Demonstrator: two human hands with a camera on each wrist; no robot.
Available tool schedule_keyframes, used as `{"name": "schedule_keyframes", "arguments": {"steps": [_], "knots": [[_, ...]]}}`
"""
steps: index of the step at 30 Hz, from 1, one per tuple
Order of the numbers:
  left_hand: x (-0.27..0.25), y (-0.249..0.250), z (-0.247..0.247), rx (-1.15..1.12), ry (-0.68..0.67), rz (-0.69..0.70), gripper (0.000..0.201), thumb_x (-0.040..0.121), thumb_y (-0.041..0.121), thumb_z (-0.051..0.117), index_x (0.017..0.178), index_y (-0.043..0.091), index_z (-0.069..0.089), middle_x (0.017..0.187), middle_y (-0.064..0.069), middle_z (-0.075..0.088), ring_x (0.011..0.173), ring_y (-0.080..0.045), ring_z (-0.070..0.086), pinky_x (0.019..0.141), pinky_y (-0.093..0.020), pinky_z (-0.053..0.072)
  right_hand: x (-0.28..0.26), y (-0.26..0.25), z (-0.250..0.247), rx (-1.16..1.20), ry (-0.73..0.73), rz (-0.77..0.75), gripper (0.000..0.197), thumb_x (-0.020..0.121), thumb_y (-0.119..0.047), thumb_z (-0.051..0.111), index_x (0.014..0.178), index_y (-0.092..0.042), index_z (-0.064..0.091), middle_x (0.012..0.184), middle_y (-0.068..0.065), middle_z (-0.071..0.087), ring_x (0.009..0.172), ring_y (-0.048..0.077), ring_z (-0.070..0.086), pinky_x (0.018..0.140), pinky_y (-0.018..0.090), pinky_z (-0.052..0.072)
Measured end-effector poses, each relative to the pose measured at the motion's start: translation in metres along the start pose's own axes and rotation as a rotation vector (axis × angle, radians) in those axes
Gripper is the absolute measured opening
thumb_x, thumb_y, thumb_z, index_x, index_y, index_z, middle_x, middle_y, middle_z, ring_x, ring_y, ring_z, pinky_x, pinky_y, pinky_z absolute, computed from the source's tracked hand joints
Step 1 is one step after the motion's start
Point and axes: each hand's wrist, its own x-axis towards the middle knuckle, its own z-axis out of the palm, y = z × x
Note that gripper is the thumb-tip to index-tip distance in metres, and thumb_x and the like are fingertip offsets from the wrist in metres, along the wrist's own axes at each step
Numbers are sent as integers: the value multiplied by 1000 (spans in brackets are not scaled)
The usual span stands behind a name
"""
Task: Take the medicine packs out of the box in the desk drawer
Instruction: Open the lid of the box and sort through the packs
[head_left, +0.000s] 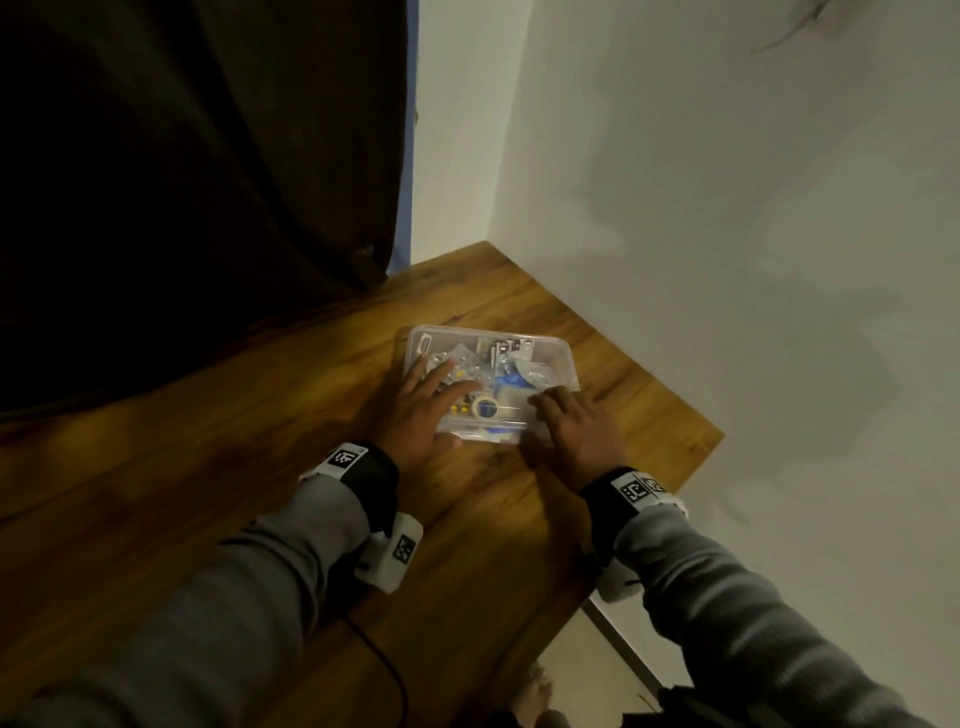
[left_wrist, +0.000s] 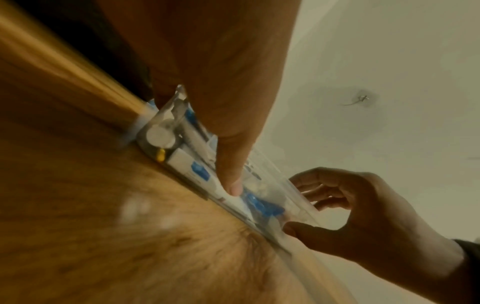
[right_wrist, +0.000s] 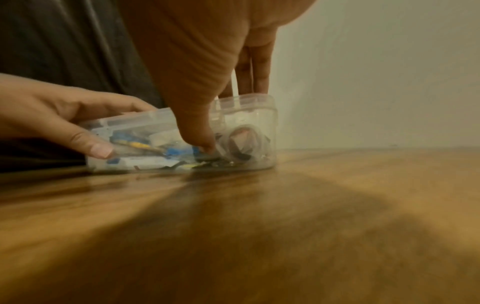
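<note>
Box (head_left: 558, 358) on desk (head_left: 260, 467), lid still on. Left hand (head_left: 415, 415) and right hand (head_left: 576, 426) grip near corners. Next: lift lid.

three cameras, one clear box (head_left: 540, 353) on a desk (head_left: 208, 467)

the head camera looks down from high up at the desk corner. each wrist camera sits low and very near the desk top, facing the box from its own side. all three views share the box and both hands.
</note>
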Motion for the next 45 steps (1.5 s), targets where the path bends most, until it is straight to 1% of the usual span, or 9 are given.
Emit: {"name": "schedule_keyframes", "arguments": {"steps": [7, 11, 16, 20, 29, 33, 37, 40, 45], "knots": [[-2, -6, 6, -72, 58, 21, 71, 78, 24, 70, 139, 35, 35, 159, -3, 16, 147, -30, -2, 119, -43, 7, 6, -7, -3, -243, -245, -72, 58, 81, -40, 70, 117, 4, 57, 107, 29, 65, 81, 39, 70, 49, 40, 56], [-7, -7, 10, -128, 104, 24, 70, 76, 23, 72, 137, 35, 40, 157, -2, 22, 147, -29, 3, 119, -39, 10, -1, -12, -1, -292, -284, -43, 66, 67, -36, 83, 115, 3, 57, 105, 29, 67, 82, 38, 71, 49, 38, 57], [-15, -16, 7, -280, 90, -11, 88, 68, 9, 77, 143, 20, 33, 155, 1, 29, 145, -16, 13, 118, -28, 15, -5, -30, -32, -150, -253, -53, 51, 90, -48, 52, 124, -10, 50, 120, 13, 62, 95, 29, 66, 70, 35, 52], [-23, -27, 2, -418, 97, -26, 87, 67, -2, 73, 142, 20, 35, 153, -3, 33, 142, -12, 21, 117, -29, 22, 9, -71, -27, -41, -155, -192, 42, 84, -42, 61, 117, -15, 57, 116, 8, 63, 97, 28, 62, 69, 37, 52], [-40, -34, -2, -450, 189, -42, 61, 86, 17, 56, 142, 12, 33, 152, 2, 28, 140, -5, 16, 120, -32, 16, 37, -128, -18, -152, -165, -251, 56, 60, -27, 79, 108, -7, 60, 102, 15, 66, 78, 31, 65, 52, 33, 51], [-43, -43, -10, -550, 118, -71, 74, 74, 45, 49, 141, 17, 35, 151, -4, 37, 139, -15, 34, 117, -38, 28, 39, -141, -17, -197, -208, -279, 38, 88, -23, 47, 119, 0, 52, 104, 21, 61, 81, 38, 63, 59, 39, 50], [-41, -33, -12, -740, 105, -162, 55, 86, 38, 46, 137, 17, 41, 149, -4, 39, 136, -12, 36, 119, -36, 25, 36, -148, -21, -229, -263, -230, 38, 78, -14, 39, 108, -6, 60, 96, 16, 64, 69, 33, 65, 50, 34, 50], [-39, -28, -12, -681, 133, -171, 42, 96, 12, 44, 138, 13, 39, 152, -7, 33, 136, -9, 31, 113, -18, 19, 26, -147, -20, -180, -299, -264, 40, 92, -10, 30, 130, -3, 40, 125, 23, 48, 103, 43, 54, 73, 44, 49], [-37, -31, -16, -585, 89, -136, 71, 87, 27, 62, 146, 17, 22, 157, -6, 20, 143, -17, 21, 118, -29, 15, 17, -131, -25, -120, -300, -258, 48, 94, -15, 45, 139, -13, 28, 140, 17, 33, 122, 39, 41, 79, 42, 45]]}}
